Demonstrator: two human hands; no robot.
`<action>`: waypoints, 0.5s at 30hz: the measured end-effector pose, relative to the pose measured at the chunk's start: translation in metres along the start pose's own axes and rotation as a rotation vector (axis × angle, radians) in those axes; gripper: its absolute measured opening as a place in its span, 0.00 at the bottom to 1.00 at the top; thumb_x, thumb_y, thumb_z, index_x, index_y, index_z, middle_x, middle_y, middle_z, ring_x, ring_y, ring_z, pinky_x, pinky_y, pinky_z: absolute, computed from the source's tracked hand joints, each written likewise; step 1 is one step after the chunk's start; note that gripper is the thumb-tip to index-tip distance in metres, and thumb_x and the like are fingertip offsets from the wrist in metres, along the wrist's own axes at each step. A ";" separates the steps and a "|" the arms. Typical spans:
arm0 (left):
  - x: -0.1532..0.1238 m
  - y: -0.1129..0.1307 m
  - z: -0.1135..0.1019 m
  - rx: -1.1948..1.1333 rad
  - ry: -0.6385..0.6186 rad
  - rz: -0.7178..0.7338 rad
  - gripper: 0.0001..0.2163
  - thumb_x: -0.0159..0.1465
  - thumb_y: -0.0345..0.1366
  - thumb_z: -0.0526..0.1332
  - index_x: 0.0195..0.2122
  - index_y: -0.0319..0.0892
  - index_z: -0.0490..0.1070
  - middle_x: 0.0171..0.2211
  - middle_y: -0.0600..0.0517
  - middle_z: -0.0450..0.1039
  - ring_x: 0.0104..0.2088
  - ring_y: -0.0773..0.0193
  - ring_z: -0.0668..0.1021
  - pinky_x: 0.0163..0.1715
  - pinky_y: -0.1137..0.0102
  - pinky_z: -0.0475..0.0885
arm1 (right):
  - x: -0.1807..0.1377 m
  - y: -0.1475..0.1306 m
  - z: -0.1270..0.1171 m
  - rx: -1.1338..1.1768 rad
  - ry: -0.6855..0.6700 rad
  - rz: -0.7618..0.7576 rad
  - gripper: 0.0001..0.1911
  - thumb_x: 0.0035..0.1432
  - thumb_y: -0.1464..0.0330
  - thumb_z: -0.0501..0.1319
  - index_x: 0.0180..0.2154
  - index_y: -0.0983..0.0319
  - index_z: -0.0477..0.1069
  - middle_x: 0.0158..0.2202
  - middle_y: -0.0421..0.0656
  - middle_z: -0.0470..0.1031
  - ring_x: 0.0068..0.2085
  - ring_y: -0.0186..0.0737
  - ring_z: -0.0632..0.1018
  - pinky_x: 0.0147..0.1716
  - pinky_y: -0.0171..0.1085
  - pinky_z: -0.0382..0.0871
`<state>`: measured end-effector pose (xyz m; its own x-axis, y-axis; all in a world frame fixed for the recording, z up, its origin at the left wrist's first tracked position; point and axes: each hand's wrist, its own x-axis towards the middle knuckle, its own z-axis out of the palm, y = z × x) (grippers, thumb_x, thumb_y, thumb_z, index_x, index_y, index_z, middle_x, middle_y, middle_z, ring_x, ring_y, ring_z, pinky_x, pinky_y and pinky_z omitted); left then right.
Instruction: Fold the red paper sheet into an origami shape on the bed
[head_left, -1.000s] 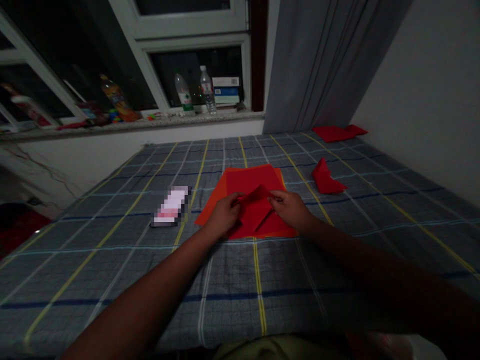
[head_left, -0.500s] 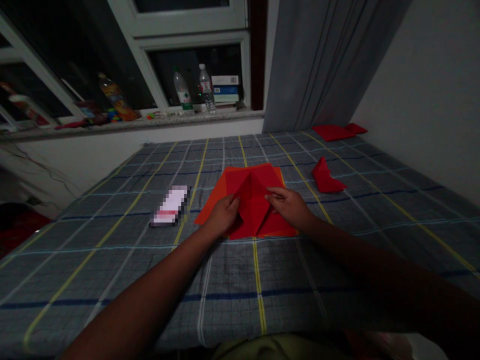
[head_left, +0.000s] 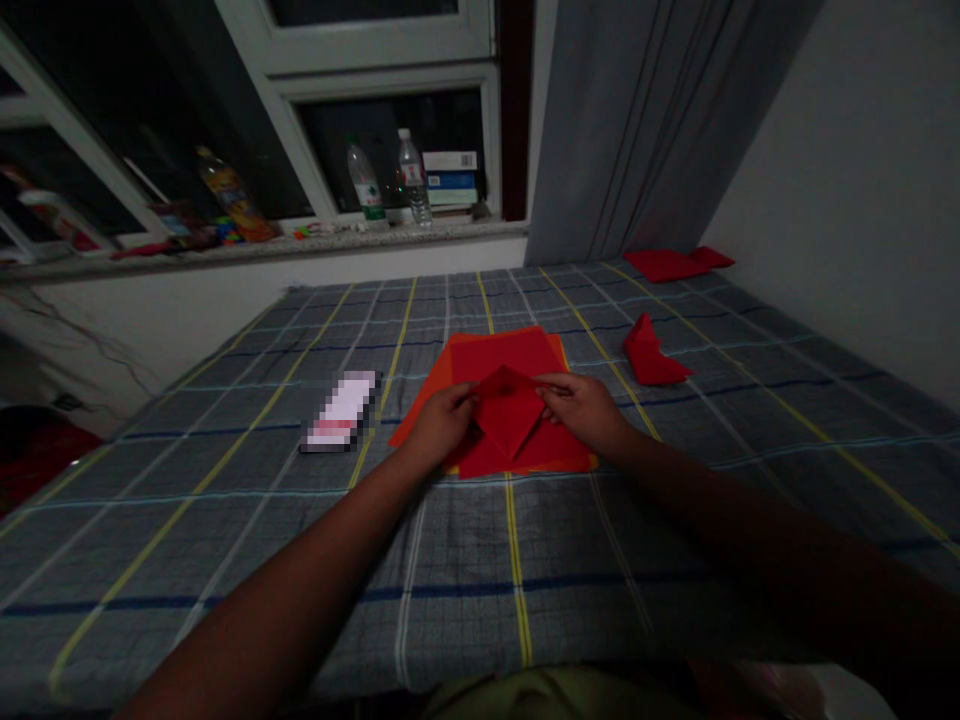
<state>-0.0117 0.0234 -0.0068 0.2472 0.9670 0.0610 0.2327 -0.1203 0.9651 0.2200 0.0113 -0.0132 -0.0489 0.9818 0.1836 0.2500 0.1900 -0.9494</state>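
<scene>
A partly folded piece of red paper [head_left: 509,415], now roughly diamond-shaped, is held between my two hands. My left hand [head_left: 447,418] pinches its left corner, thumb on top. The right corner is pinched in my right hand [head_left: 577,405] between thumb and fingers. Beneath it lie flat red and orange sheets of paper [head_left: 420,405], spread in an uneven stack on the checked cloth. A folded red paper shape [head_left: 654,355] with a pointed top stands to the right of my right hand.
A phone [head_left: 341,412] with a blurred screen lies left of the stack. More folded red paper [head_left: 667,264] rests at the far right corner of the checked cloth [head_left: 285,540]. Bottles [head_left: 415,180] and stacked books [head_left: 451,182] stand on the windowsill.
The red paper's upper point has come down towards me, and its lower point has lifted from the stack's near edge. It now looks flatter and more diamond-like. Both hands keep their pinch.
</scene>
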 end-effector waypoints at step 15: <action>0.005 -0.003 -0.003 -0.279 0.024 -0.064 0.17 0.57 0.32 0.60 0.47 0.39 0.76 0.33 0.49 0.75 0.29 0.67 0.75 0.33 0.69 0.74 | 0.006 0.005 -0.004 0.142 0.027 0.059 0.13 0.54 0.71 0.60 0.43 0.62 0.75 0.31 0.42 0.79 0.27 0.33 0.78 0.29 0.34 0.75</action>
<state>-0.0144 0.0290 -0.0087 0.2170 0.9762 0.0003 -0.0219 0.0045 0.9998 0.2251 0.0184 -0.0161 -0.0112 0.9913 0.1311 0.1126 0.1315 -0.9849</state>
